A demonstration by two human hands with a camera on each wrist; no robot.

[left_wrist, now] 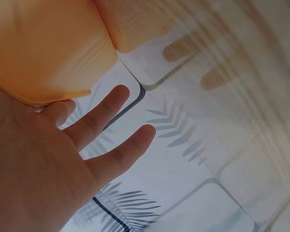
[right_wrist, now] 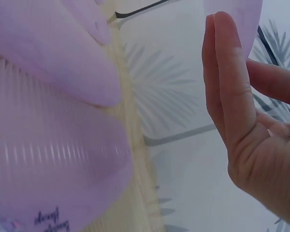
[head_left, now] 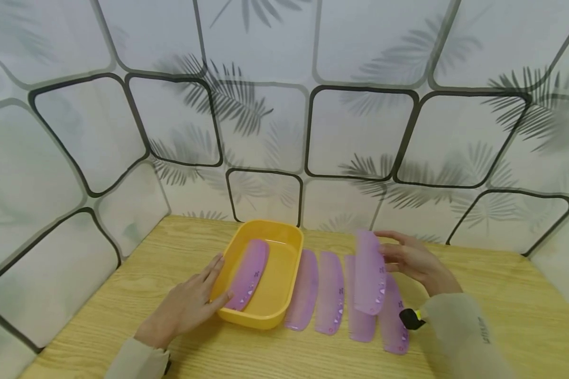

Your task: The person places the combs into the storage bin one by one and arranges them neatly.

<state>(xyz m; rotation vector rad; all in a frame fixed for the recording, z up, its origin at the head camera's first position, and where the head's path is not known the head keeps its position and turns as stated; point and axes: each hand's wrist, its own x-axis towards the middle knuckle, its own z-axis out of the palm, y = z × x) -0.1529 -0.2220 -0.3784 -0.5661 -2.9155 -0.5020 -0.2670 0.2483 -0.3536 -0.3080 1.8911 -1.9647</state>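
Note:
My right hand (head_left: 410, 260) pinches a purple comb (head_left: 369, 279) by its right edge, raised over other combs. In the right wrist view the fingers (right_wrist: 229, 72) lie along the upper part of this comb (right_wrist: 253, 29). My left hand (head_left: 187, 305) rests against the left side of a yellow plastic basin (head_left: 275, 318), thumb at the rim. The left wrist view shows the fingers (left_wrist: 118, 154) straight and spread beside the basin wall (left_wrist: 53, 53). Inside the basin one purple comb (head_left: 248, 276) leans along the left side.
Right of the basin, several purple combs lie side by side on the wooden table (head_left: 502, 310): one comb (head_left: 303, 295) beside the basin, another comb (head_left: 329, 295), and a comb (head_left: 394, 321) furthest right. A patterned wall covering (head_left: 355, 131) stands behind the table.

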